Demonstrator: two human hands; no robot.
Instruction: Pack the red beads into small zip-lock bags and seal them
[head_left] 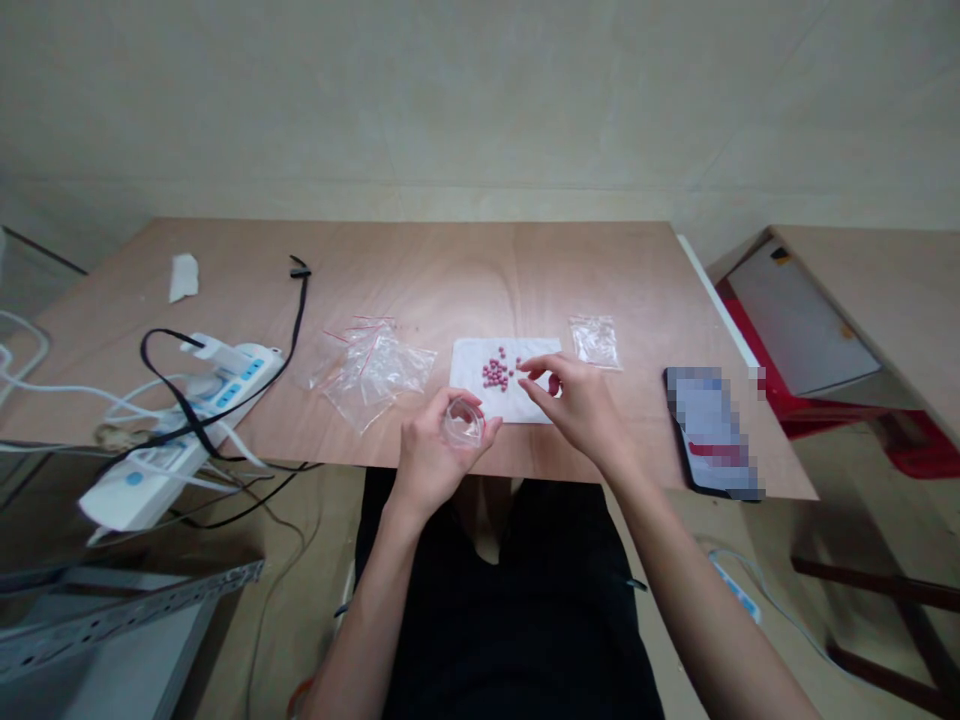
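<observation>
Clear material forms the small round container (463, 424) that we see in the left hand (431, 438), its grip closed around the wall and the mouth turned upward. For steadiness, we would set fingers and thumb low on that wall, off the rim, and press only lightly. At the right hand (576, 394), the grip is narrow, thumb and forefinger near each other over the white sheet (514, 406); a dark red spot (554, 384) shows within the curl of the fingers, and we cannot tell whether it is held or lies beyond them. A soft tip-to-tip pinch should suit small round pieces, which we judge prone to roll. Just beside these fingertips are the pinkish-red beads (495, 374), most in a loose cluster on the sheet, a few apart. We would approach the outlying ones singly, from above, to spare the cluster a nudge. Farther out on the tabletop (480, 270), we note clear bags (375, 370) to the left, a small bag (597, 343) to the right and, farther right, a phone (712, 430).
</observation>
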